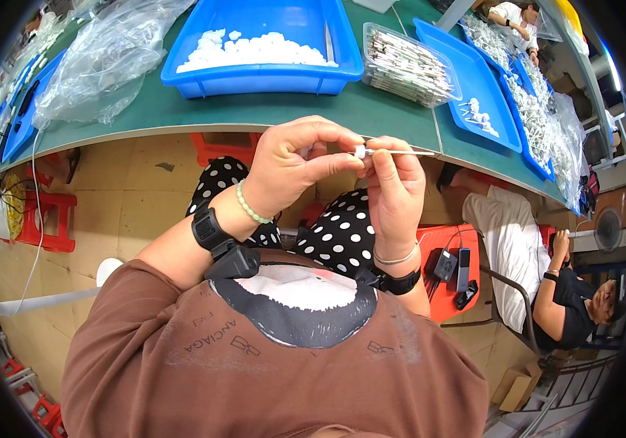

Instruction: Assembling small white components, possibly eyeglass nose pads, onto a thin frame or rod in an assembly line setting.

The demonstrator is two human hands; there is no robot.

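Both hands meet in front of my chest, close to the near edge of the green table. My left hand (289,157) pinches a small white plastic piece (360,151) between thumb and forefinger. My right hand (395,186) is closed on a thin metal rod (424,152), whose free end sticks out to the right. The rod's other end meets the white piece; how far it goes in is hidden by the fingers. Beyond my hands, a blue bin (262,71) holds many small white pieces. A clear plastic box (441,91) to its right is full of thin rods.
A shallow blue tray (466,95) at right carries several white-headed rods (479,115). Further right, more blue trays hold heaps of white parts (539,124). A clear plastic bag (108,58) lies at left. Red stools (448,255) stand below; other people sit at the right.
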